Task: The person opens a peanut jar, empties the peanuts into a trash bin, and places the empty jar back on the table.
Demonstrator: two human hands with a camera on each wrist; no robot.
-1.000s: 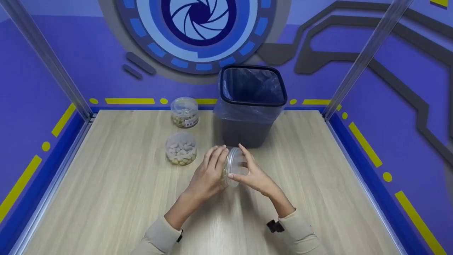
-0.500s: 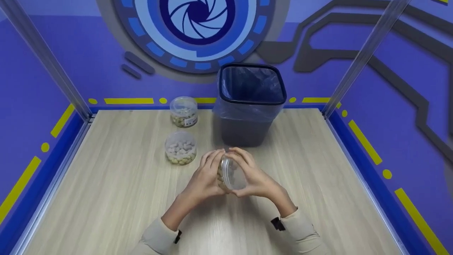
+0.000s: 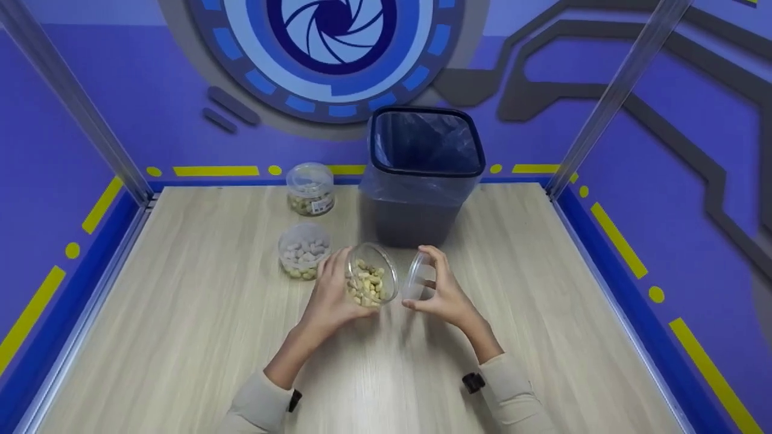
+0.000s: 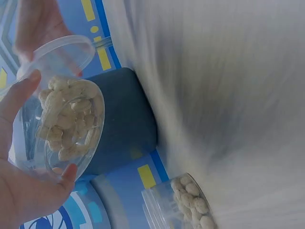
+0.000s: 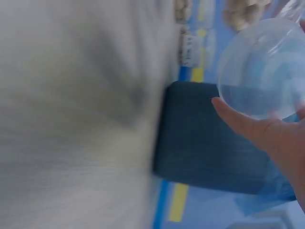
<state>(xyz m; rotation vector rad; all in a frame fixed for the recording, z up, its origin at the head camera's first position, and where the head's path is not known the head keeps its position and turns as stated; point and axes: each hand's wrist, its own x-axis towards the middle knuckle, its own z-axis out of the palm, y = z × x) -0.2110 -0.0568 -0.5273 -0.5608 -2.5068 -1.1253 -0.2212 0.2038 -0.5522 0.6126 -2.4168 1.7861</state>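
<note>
I note a wood-grain table (image 3: 181, 337) within purple walls. At frame centre, left hand (image 3: 330, 296) fingers curl round the open jar (image 3: 370, 282); right hand (image 3: 445, 296) pinches its lid (image 3: 418, 277). Both wrist views are blurred.

- Two bare hands, the left hand (image 3: 330, 295) and the right hand (image 3: 445, 298), show no rings or gloves.
- Long beige sleeves (image 3: 512, 398) with ribbed-looking cuffs cover both forearms at the lower centre of the frame.
- A small black strap or clip (image 3: 471, 382) sits at each wrist, just above the cuff.
</note>
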